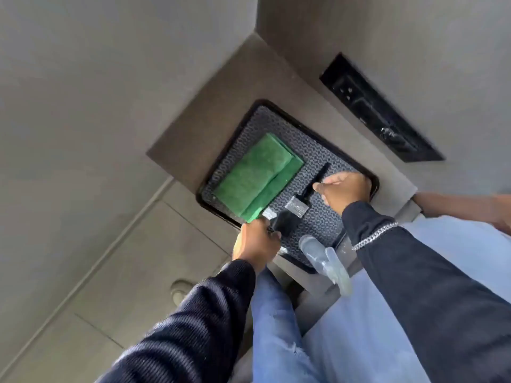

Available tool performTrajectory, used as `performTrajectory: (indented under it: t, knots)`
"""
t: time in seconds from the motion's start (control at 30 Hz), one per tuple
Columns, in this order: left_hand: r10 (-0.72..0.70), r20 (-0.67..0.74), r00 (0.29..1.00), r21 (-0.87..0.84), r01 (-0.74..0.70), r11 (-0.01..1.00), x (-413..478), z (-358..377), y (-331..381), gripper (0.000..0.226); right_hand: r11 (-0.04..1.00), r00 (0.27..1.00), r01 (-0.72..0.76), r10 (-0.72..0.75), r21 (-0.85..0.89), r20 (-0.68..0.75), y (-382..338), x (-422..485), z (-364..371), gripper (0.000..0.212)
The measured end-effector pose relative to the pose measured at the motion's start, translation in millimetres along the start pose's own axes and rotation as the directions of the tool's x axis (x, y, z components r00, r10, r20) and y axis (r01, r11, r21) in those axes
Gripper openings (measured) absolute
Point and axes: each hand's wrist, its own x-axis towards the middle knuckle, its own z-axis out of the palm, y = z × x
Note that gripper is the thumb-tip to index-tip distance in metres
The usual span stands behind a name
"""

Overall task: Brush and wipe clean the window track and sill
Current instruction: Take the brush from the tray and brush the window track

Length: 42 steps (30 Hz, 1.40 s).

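A black tray [367,175] with a patterned mat rests on a brown ledge [221,92]. A folded green cloth [254,175] lies on the tray's left half. Beside it lies a brush [298,207] with a metal ferrule and a thin black handle. My right hand [345,189] closes its fingertips around that handle. My left hand [255,244] sits at the tray's near edge, fisted on a second black brush [279,219] with a metal band. A clear spray bottle [323,258] lies on the tray's near corner.
A black recessed strip [378,111] is set in the grey surface to the right of the ledge. A bare forearm of another person [464,207] reaches in from the right edge. My blue-jeaned legs fill the bottom of the view, and grey tiled floor lies to the left.
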Motion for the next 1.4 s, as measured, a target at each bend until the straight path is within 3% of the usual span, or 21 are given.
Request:
performTrajectory:
  t: [0.17, 0.33, 0.43, 0.53, 0.7, 0.87, 1.03, 1.17, 1.27, 1.3, 1.33, 1.4]
  knots:
    - [-0.123, -0.161, 0.979, -0.106, 0.106, 0.989, 31.2, 39.2, 6.5, 0.028, 0.996, 0.996, -0.085, 0.085, 0.012, -0.011, 11.9, 26.3, 28.1, 0.055]
    - [-0.182, -0.192, 0.964, -0.268, 0.127, 0.955, 35.3, 35.2, 9.0, 0.008, 0.973, 0.988, -0.143, 0.15, 0.182, -0.025, 9.9, 29.6, 35.3, 0.035]
    - [-0.149, -0.209, 0.966, -0.309, 0.08, 0.948, 11.5, 10.9, 12.5, 0.016, 0.948, 0.994, -0.107, 0.101, 0.299, 0.038, 1.7, 7.6, 24.1, 0.025]
    - [-0.1, -0.231, 0.968, -0.379, 0.006, 0.925, -29.1, -32.4, 16.2, 0.021, 0.868, 0.987, -0.112, 0.041, 0.483, 0.156, -20.6, -32.4, -2.5, 0.028]
    - [-0.023, -0.349, 0.937, -0.433, -0.139, 0.891, -119.9, -134.1, 12.5, 0.013, 0.75, 0.925, -0.06, -0.205, 0.659, 0.318, -93.8, -133.1, -50.2, 0.028]
    - [0.001, -0.611, 0.792, -0.382, -0.296, 0.876, -213.9, -229.6, -26.0, 0.014, 0.67, 0.795, 0.12, -0.507, 0.733, 0.333, -173.6, -259.7, -52.0, 0.029]
    - [-0.09, -0.788, 0.609, -0.42, -0.425, 0.802, -296.8, -303.2, -95.1, 0.02, 0.61, 0.661, 0.21, -0.664, 0.764, 0.348, -242.8, -376.8, -12.6, 0.017]
    - [-0.067, -0.937, 0.342, -0.244, -0.508, 0.826, -337.7, -357.1, -161.2, 0.011, 0.603, 0.566, 0.228, -0.721, 0.765, 0.4, -295.7, -449.0, 30.4, 0.007]
    - [-0.058, -0.986, 0.153, -0.117, -0.408, 0.905, -346.0, -374.6, -203.7, 0.02, 0.582, 0.538, 0.263, -0.75, 0.77, 0.383, -331.8, -483.7, 52.8, 0.011]
    - [-0.037, -0.99, 0.137, -0.085, -0.36, 0.929, -343.8, -377.7, -216.8, 0.025, 0.568, 0.527, 0.272, -0.763, 0.777, 0.374, -344.2, -493.2, 61.0, 0.012]
    - [-0.012, -0.986, 0.166, -0.06, -0.287, 0.956, -339.0, -379.5, -227.7, 0.033, 0.554, 0.518, 0.293, -0.777, 0.779, 0.357, -357.0, -501.8, 69.4, 0.013]
    - [-0.006, -0.951, 0.308, -0.034, -0.085, 0.996, -325.9, -379.3, -242.7, 0.055, 0.529, 0.504, 0.35, -0.802, 0.773, 0.321, -381.2, -516.1, 86.5, 0.013]
